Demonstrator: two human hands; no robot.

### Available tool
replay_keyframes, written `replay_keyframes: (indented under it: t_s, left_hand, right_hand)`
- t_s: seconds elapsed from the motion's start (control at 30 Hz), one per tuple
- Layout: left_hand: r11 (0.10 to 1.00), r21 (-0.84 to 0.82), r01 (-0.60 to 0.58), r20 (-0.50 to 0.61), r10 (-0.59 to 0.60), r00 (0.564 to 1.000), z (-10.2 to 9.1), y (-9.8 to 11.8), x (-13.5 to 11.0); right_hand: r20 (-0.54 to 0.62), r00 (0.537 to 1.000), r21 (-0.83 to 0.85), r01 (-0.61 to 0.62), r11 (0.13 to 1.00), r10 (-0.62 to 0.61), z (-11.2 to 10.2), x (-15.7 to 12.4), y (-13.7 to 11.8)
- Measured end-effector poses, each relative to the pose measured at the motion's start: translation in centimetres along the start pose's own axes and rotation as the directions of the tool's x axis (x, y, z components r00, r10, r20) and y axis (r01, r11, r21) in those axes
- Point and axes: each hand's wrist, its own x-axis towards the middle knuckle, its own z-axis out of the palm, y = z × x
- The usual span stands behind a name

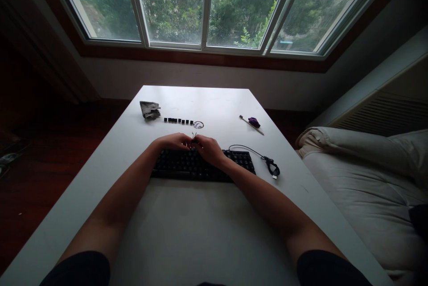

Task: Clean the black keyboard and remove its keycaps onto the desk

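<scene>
Both hands meet above the back edge of a black keyboard (pixel 180 163) on the white table. My left hand (pixel 175 140) comes in from the left with its fingers pinched together. Opposite it, my right hand (pixel 209 148) is closed, its fingertips around a small tool with thin wire prongs (pixel 194 135), which looks like a keycap puller. The prongs point up between the hands. A small dark piece shows at the fingertips, too small to name for sure. Just beyond the hands lies a row of several black keycaps (pixel 179 121), beside a thin round ring or dish (pixel 198 124).
A crumpled grey cloth (pixel 150 110) lies at the far left of the table (pixel 207 228). On the right are a thin brush (pixel 252 126), a purple bunched item (pixel 254 122) and the coiled USB cable (pixel 272 166). A pale sofa (pixel 364 188) stands along the right side.
</scene>
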Motion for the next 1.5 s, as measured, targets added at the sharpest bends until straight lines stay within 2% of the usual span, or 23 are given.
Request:
replay_keyframes:
  t_s: [0.23,0.4,0.87,1.03,1.17,1.33,1.5]
  left_hand:
    - [0.999,-0.050,-0.018,0.005,0.018,1.000,0.2,-0.2,0.1]
    - [0.995,-0.083,-0.045,-0.029,0.043,0.999,0.5,-0.4,0.3]
    - [0.994,-0.076,-0.084,-0.084,0.077,0.993,0.8,0.2,0.1]
    - [0.993,-0.072,-0.098,-0.101,0.091,0.991,0.8,0.0,0.1]
    - [0.990,-0.076,-0.117,-0.115,0.108,0.988,0.8,-0.1,0.1]
    - [0.996,-0.032,-0.084,-0.223,0.075,0.972,1.1,0.4,0.4]
    - [0.994,0.068,-0.085,-0.312,0.102,0.945,1.1,1.5,0.4]
  right_hand:
    - [0.013,1.000,0.022,-0.002,1.000,0.002,-0.1,0.2,0.6]
    - [0.012,1.000,0.067,-0.003,0.998,0.002,0.1,0.1,1.0]
    - [-0.065,0.993,0.092,-0.097,0.991,0.104,0.7,0.0,1.1]
    - [-0.064,0.986,0.191,-0.142,0.971,0.157,0.5,0.1,1.1]
    - [-0.085,0.989,0.175,-0.101,0.979,0.117,0.4,0.1,0.9]
    - [-0.118,0.983,0.152,-0.120,0.981,0.139,0.0,0.4,1.0]
    - [-0.167,0.975,0.162,-0.117,0.980,0.144,-0.7,0.5,1.0]
